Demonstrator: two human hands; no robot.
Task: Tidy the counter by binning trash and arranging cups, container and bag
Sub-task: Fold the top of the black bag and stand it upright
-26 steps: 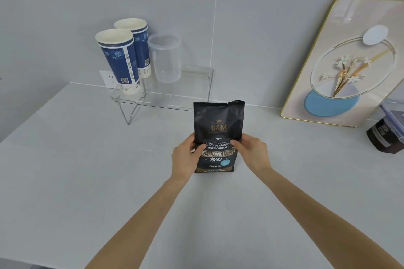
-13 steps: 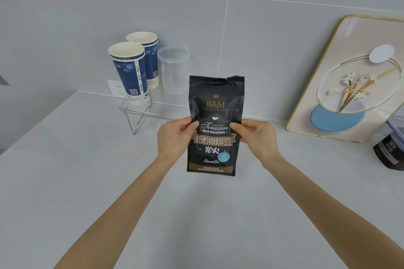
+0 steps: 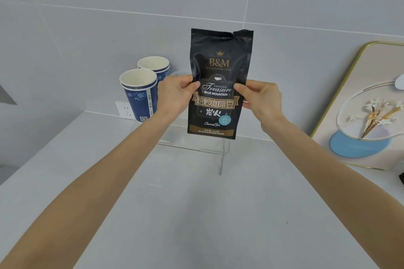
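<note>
Coffee bag (image 3: 220,84) upright in mid-air, pinched at its sides between left hand (image 3: 175,93) and right hand (image 3: 260,100). Clear riser (image 3: 196,144) just below hands, two cups (image 3: 140,93) beside left hand. Step: placing bag; next, lower squarely onto riser.

Matt black foil-like coffee bag (image 3: 220,84), glossy printed paper cups (image 3: 140,95), clear acrylic shelf (image 3: 196,144), smooth matt counter (image 3: 196,214).

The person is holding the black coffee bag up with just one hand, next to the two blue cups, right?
Not quite. The head view shows both hands on the black coffee bag: the left hand pinches its left edge and the right hand its right edge. The rest holds: the bag is up in the air, beside the two blue cups.
</note>
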